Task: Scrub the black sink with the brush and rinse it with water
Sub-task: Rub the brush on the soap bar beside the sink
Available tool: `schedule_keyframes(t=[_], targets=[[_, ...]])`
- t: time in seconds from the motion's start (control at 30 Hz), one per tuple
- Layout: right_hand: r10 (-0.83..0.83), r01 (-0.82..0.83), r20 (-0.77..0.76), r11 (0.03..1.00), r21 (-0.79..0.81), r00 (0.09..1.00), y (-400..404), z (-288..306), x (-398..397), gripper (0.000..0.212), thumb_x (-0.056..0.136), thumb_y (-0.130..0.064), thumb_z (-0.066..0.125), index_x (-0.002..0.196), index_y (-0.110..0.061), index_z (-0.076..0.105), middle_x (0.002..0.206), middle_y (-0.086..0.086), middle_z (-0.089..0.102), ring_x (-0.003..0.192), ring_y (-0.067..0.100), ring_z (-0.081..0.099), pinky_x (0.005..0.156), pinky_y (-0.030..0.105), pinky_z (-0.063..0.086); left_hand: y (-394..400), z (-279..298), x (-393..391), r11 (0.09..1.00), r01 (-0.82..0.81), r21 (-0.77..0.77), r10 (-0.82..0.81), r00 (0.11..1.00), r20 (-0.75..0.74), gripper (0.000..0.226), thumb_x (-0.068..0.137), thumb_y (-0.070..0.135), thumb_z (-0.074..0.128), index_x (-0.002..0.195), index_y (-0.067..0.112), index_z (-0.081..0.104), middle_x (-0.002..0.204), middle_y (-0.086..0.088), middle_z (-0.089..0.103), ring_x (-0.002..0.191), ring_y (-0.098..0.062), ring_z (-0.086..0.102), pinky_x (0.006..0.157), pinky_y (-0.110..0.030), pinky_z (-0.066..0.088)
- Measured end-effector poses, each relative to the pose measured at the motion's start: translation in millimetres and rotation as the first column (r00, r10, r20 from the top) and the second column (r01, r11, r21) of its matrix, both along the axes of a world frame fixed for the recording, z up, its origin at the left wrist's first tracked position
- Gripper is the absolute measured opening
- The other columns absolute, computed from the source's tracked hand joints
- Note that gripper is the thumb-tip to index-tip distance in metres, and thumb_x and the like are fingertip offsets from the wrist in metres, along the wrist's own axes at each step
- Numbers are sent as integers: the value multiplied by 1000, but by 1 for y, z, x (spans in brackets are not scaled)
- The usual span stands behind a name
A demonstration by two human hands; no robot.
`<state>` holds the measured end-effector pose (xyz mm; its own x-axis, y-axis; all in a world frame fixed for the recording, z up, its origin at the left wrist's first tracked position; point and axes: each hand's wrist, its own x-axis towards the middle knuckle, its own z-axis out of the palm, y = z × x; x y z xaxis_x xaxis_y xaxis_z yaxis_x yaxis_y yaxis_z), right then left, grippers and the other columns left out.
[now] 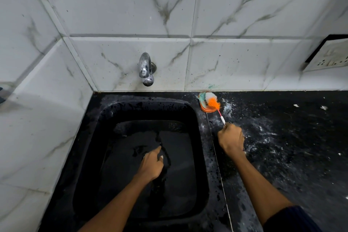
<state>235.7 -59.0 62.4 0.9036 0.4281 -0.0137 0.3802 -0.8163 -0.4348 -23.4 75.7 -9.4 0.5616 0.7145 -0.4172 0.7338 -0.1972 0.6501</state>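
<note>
Orange-white brush [212,102] beyond right fingers [227,128]

Both forearms are bare, and a dark navy sleeve [293,218] covers the right upper arm.

Your black tabletop [282,156], R of sink, carries white residue w/ scattered specks. An orange soap dish [205,108] sits at the rear edge; brush [212,102] head rests on it.
</note>
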Motion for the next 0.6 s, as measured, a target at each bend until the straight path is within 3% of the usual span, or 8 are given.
schedule_keyframes(t=[0.17,0.23,0.3,0.37,0.5,0.6], targets=[[-78,94,-77,970,222,994,-9,-2,-2,21,91,-11,52,79,-6,68,68,16,64,58,28,55,56,28,37,-1,-4,-11,999,-27,-26,28,1000,12,55,97,24,50,151,22,37,130,-16,58,113,-35,61,97,-47,52],[-124,210,-258,917,339,958,-13,-4,-5,21,93,-10,55,80,-5,70,61,11,59,54,23,51,49,26,34,-4,-6,-15,999,-28,-26,29,999,21,54,97,20,51,150,19,39,137,-14,54,123,-33,56,104,-43,47],[-61,381,-576,804,456,815,-21,-8,-15,20,95,-10,54,89,-5,72,58,4,52,43,14,41,37,20,27,-8,-8,-21,999,-28,-22,29,999,28,52,98,17,51,149,15,40,147,-10,47,132,-26,48,110,-34,40],[135,458,-778,742,490,613,-36,-9,-26,22,97,-9,48,100,-5,70,60,2,47,37,7,31,33,14,18,-10,-12,-29,999,-44,-28,45,998,33,51,97,16,52,147,14,43,146,-9,49,129,-23,52,105,-27,42],[409,451,-860,734,508,304,-62,-2,-55,27,94,-5,47,113,1,64,63,2,45,38,7,27,33,14,15,-11,-13,-50,997,-75,-29,76,996,48,50,94,12,54,144,16,49,119,-6,66,92,-8,61,81,-19,46],[479,447,-864,746,493,154,-71,-3,-78,31,89,-6,52,116,5,62,65,6,43,37,8,29,32,15,17,-17,-14,-77,994,-105,-39,107,993,48,51,94,11,55,144,16,48,127,-4,65,105,-7,58,92,-19,42]])
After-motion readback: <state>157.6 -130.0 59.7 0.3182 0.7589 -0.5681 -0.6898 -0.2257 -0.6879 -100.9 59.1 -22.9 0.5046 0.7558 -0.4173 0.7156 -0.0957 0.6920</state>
